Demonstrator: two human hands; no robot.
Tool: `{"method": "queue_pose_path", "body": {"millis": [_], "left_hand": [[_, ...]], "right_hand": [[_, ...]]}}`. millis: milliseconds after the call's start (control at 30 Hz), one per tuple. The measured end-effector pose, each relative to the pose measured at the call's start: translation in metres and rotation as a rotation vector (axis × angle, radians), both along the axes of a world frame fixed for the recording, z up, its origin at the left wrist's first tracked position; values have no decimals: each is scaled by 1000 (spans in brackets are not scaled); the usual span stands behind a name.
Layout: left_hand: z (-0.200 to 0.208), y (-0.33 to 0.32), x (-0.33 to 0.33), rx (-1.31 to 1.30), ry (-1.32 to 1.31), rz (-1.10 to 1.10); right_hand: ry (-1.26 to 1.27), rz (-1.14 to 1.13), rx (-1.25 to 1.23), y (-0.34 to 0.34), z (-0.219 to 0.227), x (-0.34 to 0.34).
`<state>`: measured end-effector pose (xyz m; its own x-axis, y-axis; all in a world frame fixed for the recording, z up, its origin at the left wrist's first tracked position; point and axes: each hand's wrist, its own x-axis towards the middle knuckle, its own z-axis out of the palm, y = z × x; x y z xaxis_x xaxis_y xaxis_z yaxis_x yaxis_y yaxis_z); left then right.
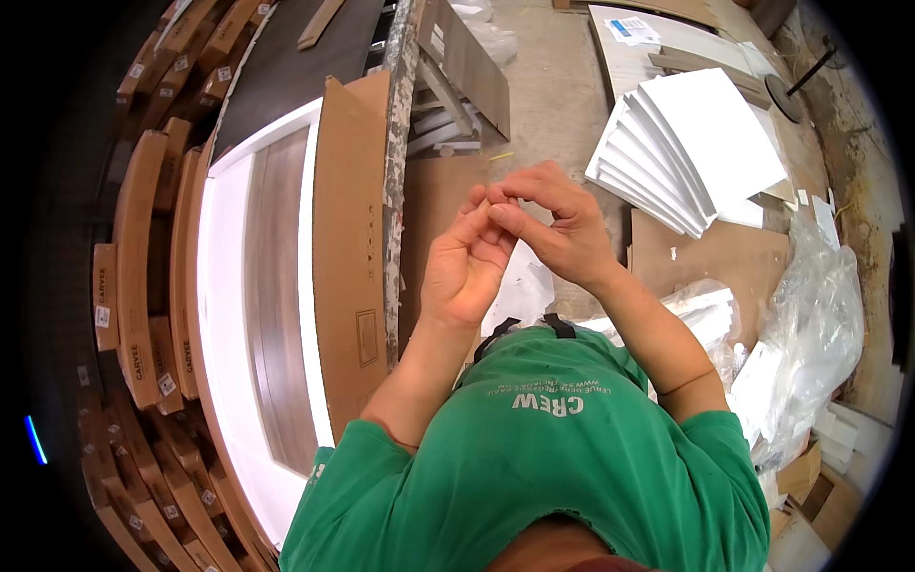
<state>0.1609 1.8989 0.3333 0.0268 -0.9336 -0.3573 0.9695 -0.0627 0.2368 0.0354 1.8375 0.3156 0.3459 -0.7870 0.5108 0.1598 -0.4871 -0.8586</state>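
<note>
My left hand (pixel 467 262) and my right hand (pixel 558 219) are raised together in front of my chest, above a green shirt. The fingertips of both hands meet and pinch at one spot. Whatever lies between them is too small to make out. Below the hands, on the concrete floor, lies a crumpled white sheet (pixel 524 286). To the left stands an opened cardboard box (pixel 348 257) holding a wood-grain panel (pixel 276 286) framed in white foam.
Long cardboard boxes (pixel 143 276) are stacked along the left. A fanned stack of white foam sheets (pixel 681 153) lies at upper right on brown board. Clear plastic wrap (pixel 810 324) and foam scraps pile at the right. Loose boards (pixel 457 67) lean at the top.
</note>
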Motion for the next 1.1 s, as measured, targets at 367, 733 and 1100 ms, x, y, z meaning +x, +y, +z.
{"method": "queue_pose_path", "body": {"millis": [367,733,1100], "left_hand": [[-13,-7,27,53,70,-18],[-14,-14,41,77,40,10],[-14,-14,36,138,84,11]], "right_hand": [[4,-178,112,8,4,37],[61,-94,244,-3,0,53],[-378,431,1113,-35,-28,39]]}}
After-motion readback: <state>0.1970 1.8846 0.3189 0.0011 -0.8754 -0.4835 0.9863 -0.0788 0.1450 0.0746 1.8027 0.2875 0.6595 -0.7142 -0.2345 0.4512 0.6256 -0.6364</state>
